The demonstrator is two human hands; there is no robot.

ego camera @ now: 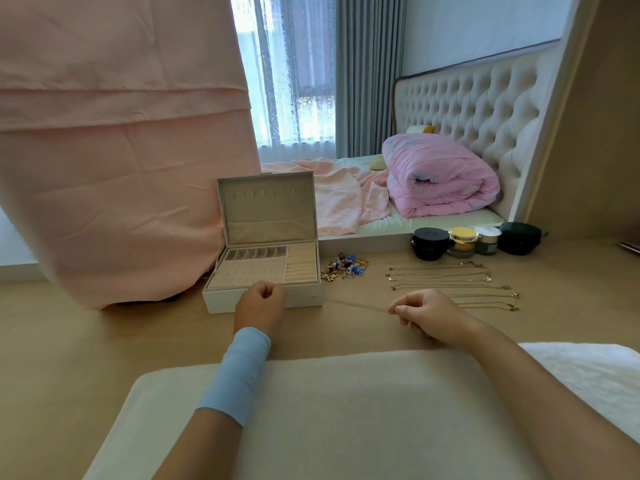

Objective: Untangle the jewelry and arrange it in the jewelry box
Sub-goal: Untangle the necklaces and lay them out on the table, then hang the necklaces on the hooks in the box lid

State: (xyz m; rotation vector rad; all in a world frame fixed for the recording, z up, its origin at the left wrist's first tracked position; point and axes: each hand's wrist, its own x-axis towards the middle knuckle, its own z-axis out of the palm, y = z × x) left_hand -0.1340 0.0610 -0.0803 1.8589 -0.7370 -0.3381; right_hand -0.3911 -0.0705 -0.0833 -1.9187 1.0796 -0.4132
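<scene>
Right hand (426, 315) pinches a thin gold chain (360, 305) between thumb and fingertips, the strand running leftward low over the table (104, 341); left hand (261, 299) sits curled at the front of the open jewelry box (266, 237), though I cannot tell if it grips the chain; a tangled heap (346, 268) lies just right of the box; straightened necklaces (450, 285) lie in rows beyond the right hand.
</scene>
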